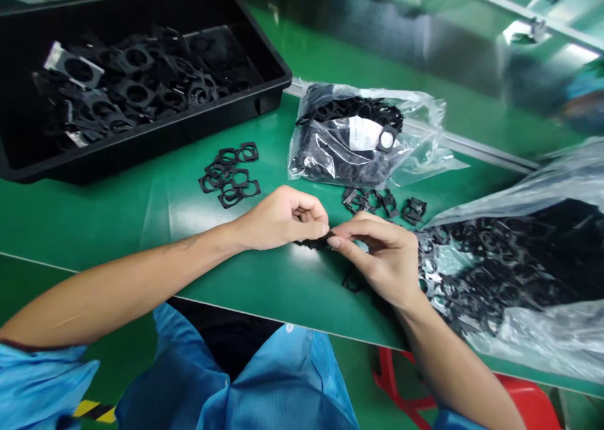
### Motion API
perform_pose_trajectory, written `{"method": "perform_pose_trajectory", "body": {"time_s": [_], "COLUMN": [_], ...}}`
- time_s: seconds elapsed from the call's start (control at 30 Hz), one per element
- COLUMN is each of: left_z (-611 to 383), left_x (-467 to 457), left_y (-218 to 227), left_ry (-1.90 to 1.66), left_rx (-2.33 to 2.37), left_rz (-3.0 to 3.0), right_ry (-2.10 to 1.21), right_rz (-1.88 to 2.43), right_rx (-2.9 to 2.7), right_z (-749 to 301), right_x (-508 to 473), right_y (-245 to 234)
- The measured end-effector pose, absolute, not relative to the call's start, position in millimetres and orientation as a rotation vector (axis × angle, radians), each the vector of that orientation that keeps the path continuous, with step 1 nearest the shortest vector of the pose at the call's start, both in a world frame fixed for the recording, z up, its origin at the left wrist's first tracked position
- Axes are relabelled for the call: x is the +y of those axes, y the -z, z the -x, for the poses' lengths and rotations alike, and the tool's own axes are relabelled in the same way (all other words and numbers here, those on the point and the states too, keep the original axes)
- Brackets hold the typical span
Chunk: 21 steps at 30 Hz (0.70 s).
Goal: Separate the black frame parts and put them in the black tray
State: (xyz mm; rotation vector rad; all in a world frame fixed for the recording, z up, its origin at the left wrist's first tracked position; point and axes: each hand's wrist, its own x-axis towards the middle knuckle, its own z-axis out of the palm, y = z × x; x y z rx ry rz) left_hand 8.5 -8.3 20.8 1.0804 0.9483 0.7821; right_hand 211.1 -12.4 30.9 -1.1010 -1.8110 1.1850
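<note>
My left hand (287, 221) and my right hand (382, 254) meet over the green table, fingertips almost touching. Between them is a small black plastic part (315, 241), mostly hidden by the fingers. Both hands are closed in a pinch on it. Just beyond my right hand lie several black clip-like frames (372, 201), with a darker one (414, 210) beside them. Under my right palm another thin black ring (353, 281) partly shows. Left of my hands is a loose pile of flat black square frames with round holes (231, 177).
A deep black bin (189, 118) holding many frames stands at the back left. Behind my hands sits a clear bag (344, 150) of black parts with a white label. At right, a large open plastic bag (542, 329) spills small black parts. A red stool (531, 398) stands below the table edge.
</note>
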Motion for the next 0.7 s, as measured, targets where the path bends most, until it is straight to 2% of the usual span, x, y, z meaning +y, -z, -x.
{"method": "perform_pose_trajectory", "body": {"time_s": [0.47,0.7], "left_z": [-8.8,-12.3], "left_x": [-14.5,-16.3], "left_y": [-19.6,-17.9], "left_ry": [-0.879,-0.919], "left_rx": [0.836,0.809], "left_rz": [-1.145,-1.103], "right_ry": [-1.344,-1.326], "right_rz": [1.175,1.070], "right_rx": [-1.580,-1.606], "right_z": [-214.5,-213.3], "right_x": [-13.2,-13.8], "right_y": [-36.2,-34.3]}}
